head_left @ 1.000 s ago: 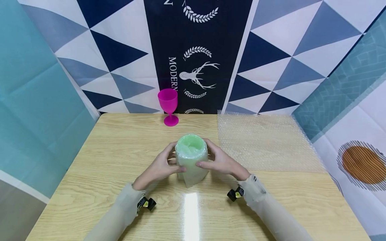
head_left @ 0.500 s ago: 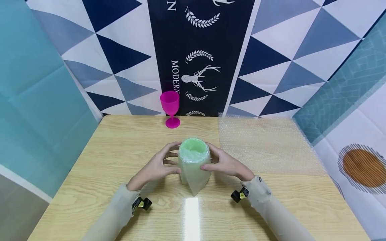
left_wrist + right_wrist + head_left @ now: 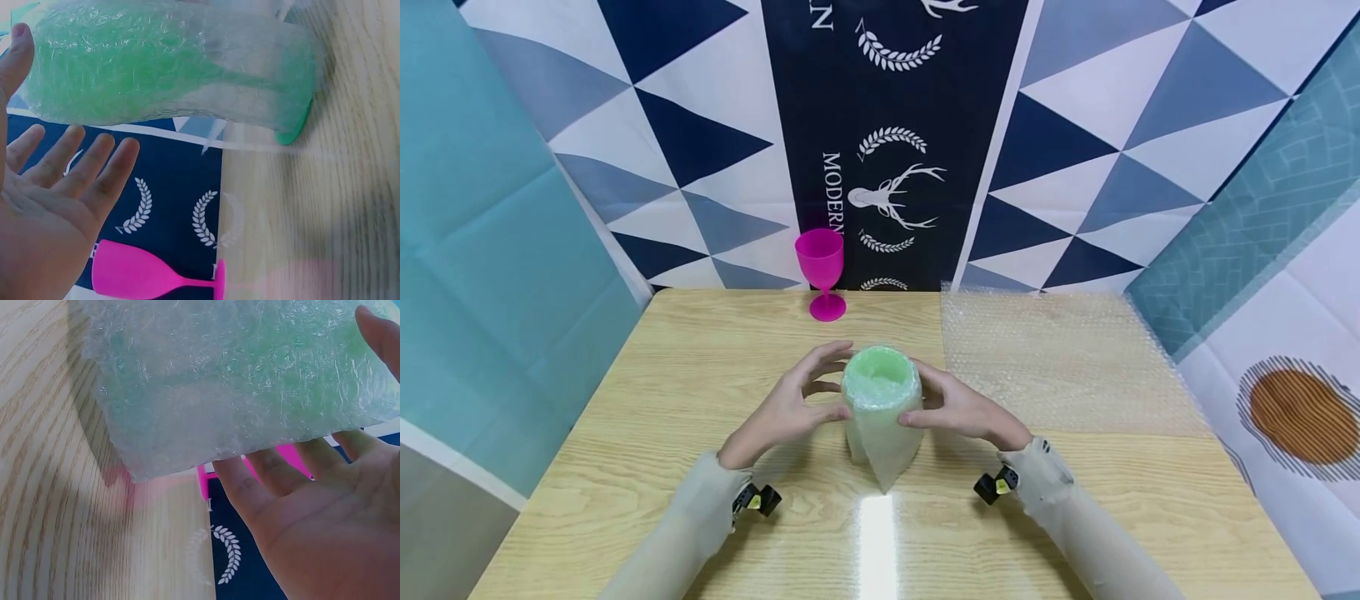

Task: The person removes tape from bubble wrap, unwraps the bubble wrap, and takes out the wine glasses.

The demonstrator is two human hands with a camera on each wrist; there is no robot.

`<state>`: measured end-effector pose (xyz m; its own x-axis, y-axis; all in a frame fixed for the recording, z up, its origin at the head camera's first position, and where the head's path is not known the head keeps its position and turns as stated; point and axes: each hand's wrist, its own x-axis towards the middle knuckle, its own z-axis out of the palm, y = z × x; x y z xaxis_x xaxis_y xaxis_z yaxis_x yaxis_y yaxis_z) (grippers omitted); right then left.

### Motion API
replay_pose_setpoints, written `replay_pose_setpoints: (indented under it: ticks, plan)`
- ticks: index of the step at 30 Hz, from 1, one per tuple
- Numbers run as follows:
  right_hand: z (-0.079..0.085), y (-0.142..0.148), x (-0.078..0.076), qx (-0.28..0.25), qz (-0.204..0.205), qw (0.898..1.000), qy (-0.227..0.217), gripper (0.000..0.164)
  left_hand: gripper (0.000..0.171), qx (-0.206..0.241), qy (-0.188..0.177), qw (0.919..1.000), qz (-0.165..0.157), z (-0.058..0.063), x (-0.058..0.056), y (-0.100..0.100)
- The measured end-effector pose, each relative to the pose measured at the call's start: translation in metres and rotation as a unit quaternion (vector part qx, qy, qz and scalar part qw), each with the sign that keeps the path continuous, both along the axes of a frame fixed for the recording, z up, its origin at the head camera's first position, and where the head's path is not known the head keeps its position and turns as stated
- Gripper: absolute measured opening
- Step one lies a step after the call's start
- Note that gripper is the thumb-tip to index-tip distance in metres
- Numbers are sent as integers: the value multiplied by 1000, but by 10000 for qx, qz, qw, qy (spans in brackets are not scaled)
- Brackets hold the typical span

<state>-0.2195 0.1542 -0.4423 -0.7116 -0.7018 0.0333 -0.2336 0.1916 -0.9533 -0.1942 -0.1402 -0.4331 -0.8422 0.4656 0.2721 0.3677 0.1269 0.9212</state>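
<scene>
A green goblet [image 3: 134, 62] wrapped in bubble wrap [image 3: 891, 442] stands upright on the table, its open rim facing up in the head view. In the left wrist view its stem and green foot show through and below the wrap. My left hand [image 3: 786, 412] is spread beside its left side, thumb and fingers parted; a gap shows between the fingers and the wrap. My right hand [image 3: 958, 406] holds the right side, thumb in front and fingers behind. In the right wrist view those fingertips [image 3: 234, 478] are partly hidden by the wrap.
Behind the wrapped goblet, a pink goblet [image 3: 822, 258] stands near the table's back edge. A flat sheet of bubble wrap [image 3: 1060, 358] lies at the back right of the wooden table [image 3: 700, 375]. Patterned cloth [image 3: 707, 142] rises behind the table.
My left hand has loosened and drawn slightly left from the wrapped goblet. A pointed flap of wrap now faces more to the front. My right hand stays at the right side.
</scene>
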Motion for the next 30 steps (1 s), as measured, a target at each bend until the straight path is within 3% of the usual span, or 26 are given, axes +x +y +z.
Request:
replay_pose_setpoints:
  ticks: [12,23,30]
  plan:
    - [0,3,-3,140,366,9989,247,78,93,52,-17,9998,-200,-3,-1,8]
    - [-2,8,-1,304,33,9985,463,69,97,-103,-120,9999,-10,-9,5,10]
    - [-3,11,0,312,-74,9984,472,65,97,157,-295,9994,22,-15,6,17]
